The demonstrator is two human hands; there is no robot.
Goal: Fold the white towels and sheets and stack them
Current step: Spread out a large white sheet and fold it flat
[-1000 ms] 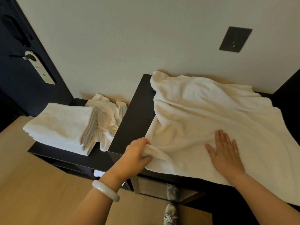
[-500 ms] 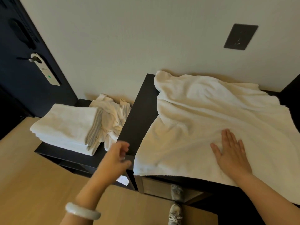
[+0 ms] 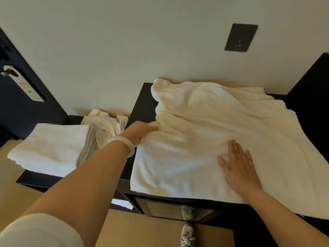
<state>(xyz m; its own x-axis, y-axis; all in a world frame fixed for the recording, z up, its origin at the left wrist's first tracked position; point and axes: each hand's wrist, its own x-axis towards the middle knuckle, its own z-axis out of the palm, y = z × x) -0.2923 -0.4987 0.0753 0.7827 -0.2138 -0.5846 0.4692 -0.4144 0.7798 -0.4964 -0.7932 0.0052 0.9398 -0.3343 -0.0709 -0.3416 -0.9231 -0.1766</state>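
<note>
One towel (image 3: 222,132) covers our dark cabinet top (image 3: 142,104) by the pale wall (image 3: 124,50); one folded stack (image 3: 51,148) sits lower. Our left hand (image 3: 140,132) grips the towel, right hand (image 3: 238,166) pressing flat-fingered

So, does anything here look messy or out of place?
Only the crumpled cloth bunched beside the neat stack; it is not folded. The towel on the cabinet is rumpled and overhangs the front edge, with the left hand gripping its side and the right hand flat on it. Nothing looks spilled or damaged.
</note>
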